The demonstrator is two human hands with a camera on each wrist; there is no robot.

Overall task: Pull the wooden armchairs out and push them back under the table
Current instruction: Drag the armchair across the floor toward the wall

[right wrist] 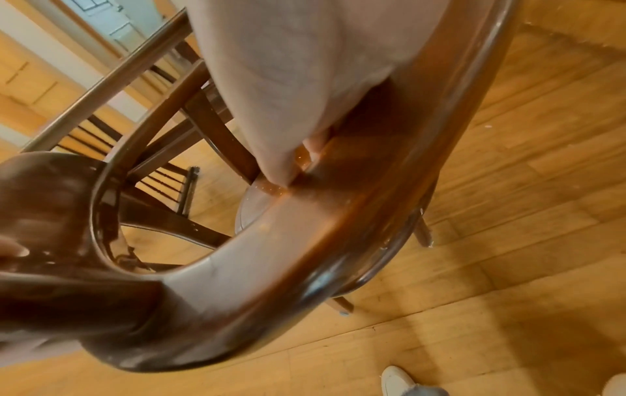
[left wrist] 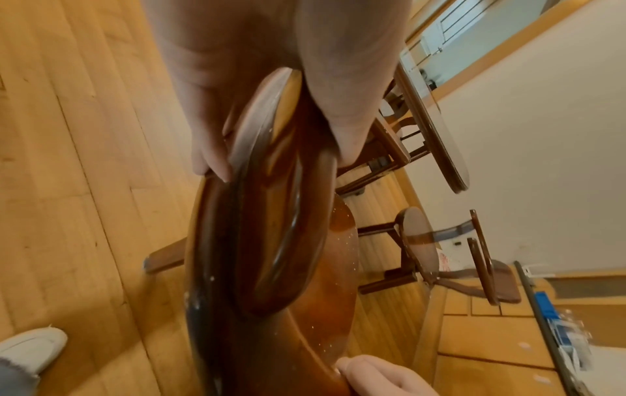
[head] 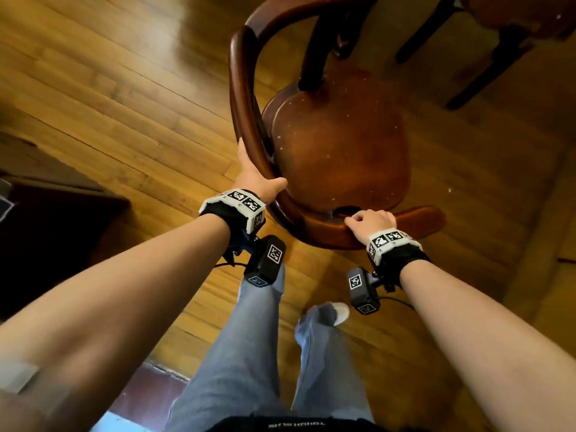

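Observation:
A dark wooden armchair (head: 339, 145) with a round seat and a curved back rail stands on the floor in front of me, clear of the table. My left hand (head: 254, 174) grips the left side of the curved rail (left wrist: 271, 203), thumb on the inner face. My right hand (head: 371, 221) holds the near part of the rail (right wrist: 305, 241), fingers curled over its top edge. The round table (left wrist: 437, 128) shows edge-on in the left wrist view, beyond the chair.
A second wooden chair (left wrist: 423, 249) stands past the held one, and dark chair or table legs (head: 486, 63) are at the top right. A dark piece of furniture (head: 46, 238) sits on the left. My legs and white shoe (head: 339, 313) are just behind the chair on the plank floor.

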